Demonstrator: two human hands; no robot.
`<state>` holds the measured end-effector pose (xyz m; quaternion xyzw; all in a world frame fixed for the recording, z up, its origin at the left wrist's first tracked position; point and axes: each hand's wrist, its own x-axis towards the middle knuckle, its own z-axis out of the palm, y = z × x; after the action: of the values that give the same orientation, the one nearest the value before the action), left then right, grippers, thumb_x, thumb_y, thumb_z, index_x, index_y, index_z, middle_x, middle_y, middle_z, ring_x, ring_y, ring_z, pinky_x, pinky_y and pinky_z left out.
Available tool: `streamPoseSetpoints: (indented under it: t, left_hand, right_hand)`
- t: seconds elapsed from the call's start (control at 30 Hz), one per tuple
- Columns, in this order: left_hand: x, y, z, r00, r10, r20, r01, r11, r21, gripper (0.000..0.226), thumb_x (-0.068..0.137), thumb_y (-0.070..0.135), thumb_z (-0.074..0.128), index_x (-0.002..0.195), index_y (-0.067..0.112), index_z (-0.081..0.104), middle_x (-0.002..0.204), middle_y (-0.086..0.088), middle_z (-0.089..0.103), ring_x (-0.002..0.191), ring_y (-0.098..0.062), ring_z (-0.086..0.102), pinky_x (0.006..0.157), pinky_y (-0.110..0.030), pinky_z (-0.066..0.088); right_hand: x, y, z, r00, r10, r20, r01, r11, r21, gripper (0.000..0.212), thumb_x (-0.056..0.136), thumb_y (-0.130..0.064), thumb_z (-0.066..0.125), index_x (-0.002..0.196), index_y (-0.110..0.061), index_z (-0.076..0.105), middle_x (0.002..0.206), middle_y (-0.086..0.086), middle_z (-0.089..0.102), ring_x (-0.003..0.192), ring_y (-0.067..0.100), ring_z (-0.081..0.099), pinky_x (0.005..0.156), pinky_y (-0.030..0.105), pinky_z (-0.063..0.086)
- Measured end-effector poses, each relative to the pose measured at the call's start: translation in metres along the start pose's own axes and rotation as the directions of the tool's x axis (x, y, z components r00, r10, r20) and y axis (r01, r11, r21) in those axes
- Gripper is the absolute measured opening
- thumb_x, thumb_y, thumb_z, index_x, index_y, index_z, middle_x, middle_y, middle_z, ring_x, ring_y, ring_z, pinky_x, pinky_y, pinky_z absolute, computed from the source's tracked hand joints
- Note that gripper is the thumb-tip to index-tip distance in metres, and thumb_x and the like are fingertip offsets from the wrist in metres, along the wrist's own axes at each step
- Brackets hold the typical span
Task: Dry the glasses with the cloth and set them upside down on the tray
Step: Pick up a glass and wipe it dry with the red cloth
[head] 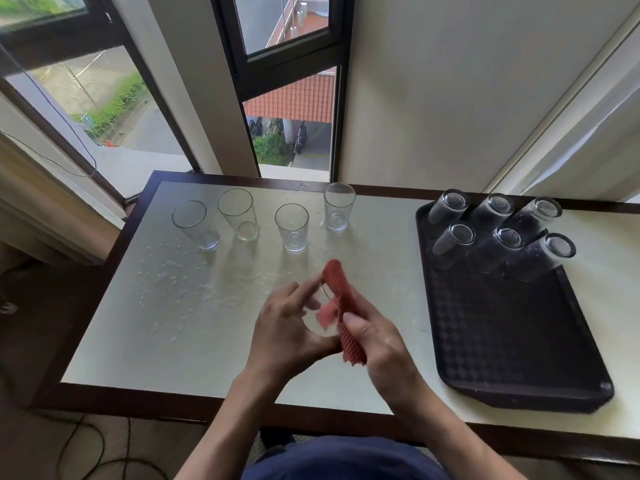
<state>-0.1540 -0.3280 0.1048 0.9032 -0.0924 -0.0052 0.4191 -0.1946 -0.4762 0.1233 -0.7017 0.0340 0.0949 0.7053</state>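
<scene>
- Left hand grips a glass above the counter.
- Right hand clutches the red cloth — pressed to that glass.
- Six inverted glasses on the tray.

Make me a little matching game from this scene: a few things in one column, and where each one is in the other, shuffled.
Things:
1. cloth
2. held glass
3. upright glasses
4. upside-down glasses

Places:
A. on the tray
B. in the left hand
C. on the table, far side
D. in the right hand

Pairs: 1-D, 2-B, 3-C, 4-A.
</scene>
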Motion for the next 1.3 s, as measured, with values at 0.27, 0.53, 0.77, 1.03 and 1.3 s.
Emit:
streamPoseSetpoints:
  t: [0.27,0.53,0.77,1.03,1.3]
  left_hand:
    - [-0.003,0.021,-0.003,0.984,0.171,0.050,-0.177,0.963,0.205,0.089,0.056,0.058,0.063,0.138,0.024,0.059,0.083,0.014,0.052,0.079,-0.014,0.053,0.074,-0.028,0.049]
    - [-0.010,0.011,0.006,0.990,0.132,0.042,-0.138,0.960,0.244,0.067,0.053,0.055,0.061,0.113,0.026,0.066,0.077,0.014,0.049,0.074,-0.015,0.051,0.066,-0.029,0.045]
    - [-0.017,0.004,0.010,0.990,0.084,0.117,-0.100,0.985,0.143,0.097,0.052,0.065,0.069,0.142,0.030,0.056,0.078,0.020,0.047,0.075,-0.009,0.050,0.069,-0.021,0.041]
    - [-0.030,-0.020,-0.003,0.961,-0.243,0.129,0.259,0.957,-0.128,0.083,0.040,0.073,0.077,0.118,0.052,0.059,0.084,0.019,0.071,0.076,0.003,0.068,0.072,-0.021,0.056]
    - [-0.035,-0.039,-0.010,0.888,-0.452,0.089,0.459,0.852,-0.252,0.075,0.033,0.070,0.079,0.103,0.047,0.064,0.081,0.017,0.075,0.072,0.006,0.068,0.073,-0.024,0.056]
  right_hand:
    - [0.015,-0.013,-0.009,0.997,0.006,0.075,0.007,0.985,-0.171,0.066,0.087,-0.065,0.040,0.149,-0.051,0.024,0.137,-0.007,0.058,0.121,0.004,0.059,0.100,0.036,0.047]
    - [0.004,0.003,0.005,1.000,-0.013,-0.012,0.009,0.970,-0.243,0.045,0.098,-0.047,0.042,0.142,-0.055,0.037,0.131,-0.014,0.061,0.094,-0.005,0.064,0.084,0.022,0.049]
    - [0.020,0.009,0.000,0.943,0.332,-0.019,-0.319,0.921,0.223,0.032,0.107,-0.026,0.037,0.115,-0.005,0.060,0.067,0.006,0.063,0.040,0.011,0.055,0.031,0.019,0.036]
    - [0.032,0.063,-0.020,0.915,0.173,-0.365,-0.261,0.942,-0.209,0.018,0.099,-0.032,0.050,0.100,-0.026,0.067,0.078,0.003,0.069,0.064,0.023,0.062,0.062,0.037,0.045]
    - [0.022,0.122,-0.020,0.954,0.301,0.006,-0.083,0.282,-0.956,0.068,0.098,-0.051,0.039,0.157,-0.029,0.013,0.166,0.005,-0.008,0.153,0.030,-0.009,0.121,0.044,0.009]
